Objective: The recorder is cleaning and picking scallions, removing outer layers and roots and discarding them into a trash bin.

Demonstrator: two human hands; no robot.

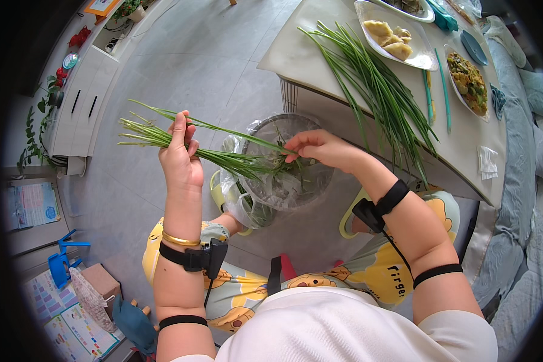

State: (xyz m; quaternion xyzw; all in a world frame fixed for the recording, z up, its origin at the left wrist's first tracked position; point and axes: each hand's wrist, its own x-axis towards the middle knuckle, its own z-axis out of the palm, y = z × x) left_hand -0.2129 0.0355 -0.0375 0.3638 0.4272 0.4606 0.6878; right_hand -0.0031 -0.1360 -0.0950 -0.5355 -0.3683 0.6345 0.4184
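My left hand grips a bunch of garlic chives, its pale stem ends pointing left. Between thumb and fingers, the same hand also pinches a separate green strand stretched toward the right. At that strand's far end are the fingers of my right hand, closed on its leafy tip. Both hands are over a round waste bin lined with clear plastic, with green and withered scraps inside. Beside it, a clear plastic bag holds more greens.
A pile of long chives lies across the table, some tips hanging over its edge. Farther back are a plate of dumplings, a dish of cooked food and teal chopsticks. A white cabinet stands left.
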